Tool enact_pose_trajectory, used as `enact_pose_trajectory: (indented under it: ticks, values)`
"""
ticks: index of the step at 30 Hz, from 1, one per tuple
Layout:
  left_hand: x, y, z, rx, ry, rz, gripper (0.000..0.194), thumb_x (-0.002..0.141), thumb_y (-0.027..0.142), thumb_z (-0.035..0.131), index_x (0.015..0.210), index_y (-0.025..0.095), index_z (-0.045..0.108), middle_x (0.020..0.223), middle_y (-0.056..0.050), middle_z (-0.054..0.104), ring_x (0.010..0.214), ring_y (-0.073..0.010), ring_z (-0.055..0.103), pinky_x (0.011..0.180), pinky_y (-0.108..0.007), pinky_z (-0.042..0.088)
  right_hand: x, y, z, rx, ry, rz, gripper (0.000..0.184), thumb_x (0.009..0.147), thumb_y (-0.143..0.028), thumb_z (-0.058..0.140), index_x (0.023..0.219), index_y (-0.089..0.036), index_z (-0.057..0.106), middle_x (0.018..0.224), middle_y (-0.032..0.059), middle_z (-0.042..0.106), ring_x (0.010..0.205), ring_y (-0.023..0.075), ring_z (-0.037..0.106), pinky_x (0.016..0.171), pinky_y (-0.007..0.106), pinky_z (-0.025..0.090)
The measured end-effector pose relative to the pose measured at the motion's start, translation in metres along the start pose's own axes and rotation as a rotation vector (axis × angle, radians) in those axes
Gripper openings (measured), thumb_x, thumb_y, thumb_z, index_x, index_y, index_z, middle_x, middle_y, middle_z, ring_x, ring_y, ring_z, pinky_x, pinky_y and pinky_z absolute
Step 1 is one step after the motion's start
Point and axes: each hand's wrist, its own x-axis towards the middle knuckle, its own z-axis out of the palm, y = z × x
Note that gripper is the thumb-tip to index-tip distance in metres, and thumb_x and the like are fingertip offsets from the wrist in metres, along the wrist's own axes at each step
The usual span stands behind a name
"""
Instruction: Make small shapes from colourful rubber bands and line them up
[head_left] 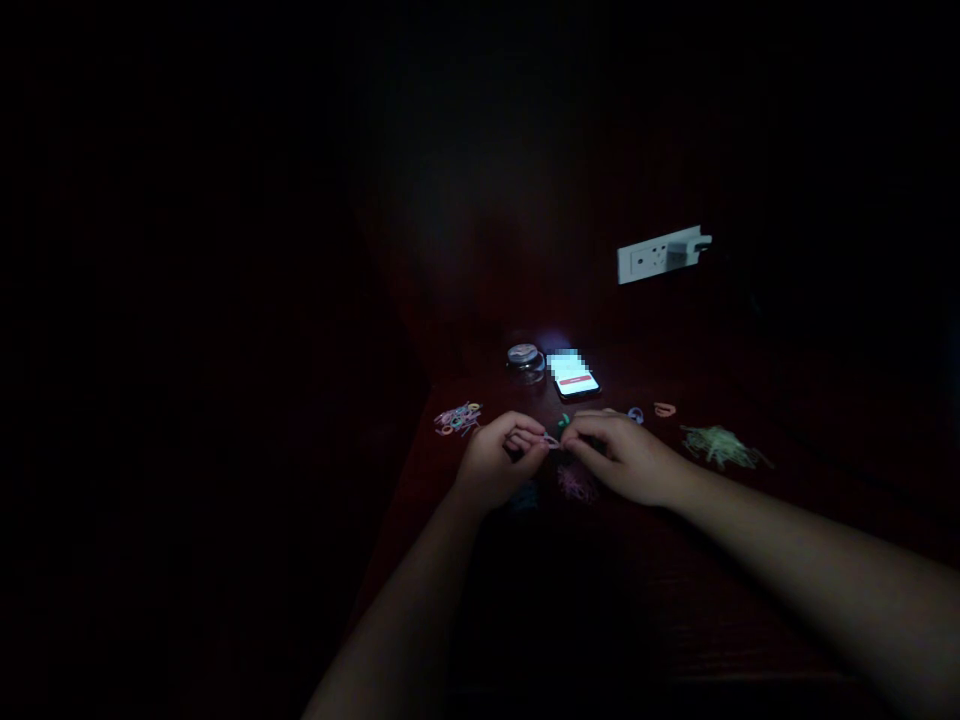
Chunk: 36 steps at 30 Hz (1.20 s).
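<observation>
Between my two hands, a pale pinkish loop that looks like an elastic hair tie point(552, 441) is pinched. My left hand point(498, 458) grips its left side with thumb and index finger. At its right end, my right hand point(624, 456) closes thumb and fingertips on the same loop. Just behind the fingertips lies a small green hair tie point(564, 421). Below the hands are a pink pile of thin bands point(577, 483) and a dim blue pile point(525, 496), partly hidden by my left hand. A purple hair tie point(635, 415) and an orange one point(665, 410) lie beyond my right hand.
A lidded clear jar point(525, 364) and a lit phone point(574, 374) stand at the back of the dark reddish table point(675, 590). Mixed coloured bands point(458, 419) lie left, a yellow-green pile point(724, 447) right. A socket strip point(660, 256) with a plug is behind. Surroundings are very dark.
</observation>
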Motion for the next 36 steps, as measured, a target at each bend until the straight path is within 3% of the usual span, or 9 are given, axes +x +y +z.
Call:
enact_pose_trajectory:
  ticks: [4, 14, 21, 28, 36]
  values:
    - [0.0022, -0.0043, -0.0015, 0.042, 0.15, -0.025, 0.019, 0.076, 0.03, 0.069, 0.08, 0.018, 0.055, 0.071, 0.0, 0.061, 0.06, -0.0089, 0.052, 0.055, -0.02, 0.041, 0.0008, 0.0015, -0.0021, 0.001, 0.068, 0.03, 0.017, 0.09, -0.02, 0.049, 0.081, -0.018, 0.063, 0.076, 0.0032, 0.063, 0.071, 0.0162, 0.057, 0.068, 0.03, 0.043]
    - [-0.001, -0.0029, -0.0014, 0.016, -0.048, -0.047, 0.019, 0.076, 0.032, 0.07, 0.077, 0.018, 0.058, 0.073, -0.001, 0.064, 0.061, -0.0097, 0.052, 0.058, -0.022, 0.041, -0.0002, -0.0054, -0.0016, 0.1, 0.029, -0.083, 0.022, 0.088, -0.02, 0.056, 0.107, -0.022, 0.067, 0.084, 0.0039, 0.06, 0.077, 0.0154, 0.056, 0.068, 0.029, 0.046]
    - [-0.0005, -0.0032, -0.0011, -0.01, -0.066, -0.051, 0.023, 0.074, 0.034, 0.073, 0.077, 0.016, 0.058, 0.067, 0.001, 0.06, 0.058, -0.0078, 0.05, 0.055, -0.019, 0.038, 0.0001, -0.0001, -0.0003, 0.064, 0.011, -0.126, 0.022, 0.089, -0.023, 0.057, 0.108, -0.022, 0.069, 0.087, 0.0052, 0.063, 0.077, 0.0158, 0.057, 0.069, 0.03, 0.046]
    - [-0.0014, -0.0017, -0.0001, -0.036, -0.075, -0.043, 0.024, 0.076, 0.035, 0.073, 0.077, 0.015, 0.059, 0.074, -0.002, 0.065, 0.064, -0.0097, 0.055, 0.059, -0.021, 0.041, 0.0007, -0.0012, -0.0003, -0.018, 0.033, -0.062, 0.013, 0.086, -0.021, 0.059, 0.094, -0.02, 0.07, 0.081, 0.0032, 0.062, 0.075, 0.0155, 0.057, 0.07, 0.03, 0.044]
    - [-0.0002, -0.0009, 0.0003, -0.045, -0.094, -0.052, 0.023, 0.077, 0.035, 0.072, 0.083, 0.015, 0.062, 0.076, -0.002, 0.067, 0.067, -0.0107, 0.058, 0.061, -0.022, 0.043, 0.0006, 0.002, 0.0027, -0.037, 0.013, -0.047, 0.012, 0.082, -0.018, 0.063, 0.093, -0.021, 0.069, 0.083, 0.0026, 0.063, 0.078, 0.016, 0.059, 0.072, 0.031, 0.044]
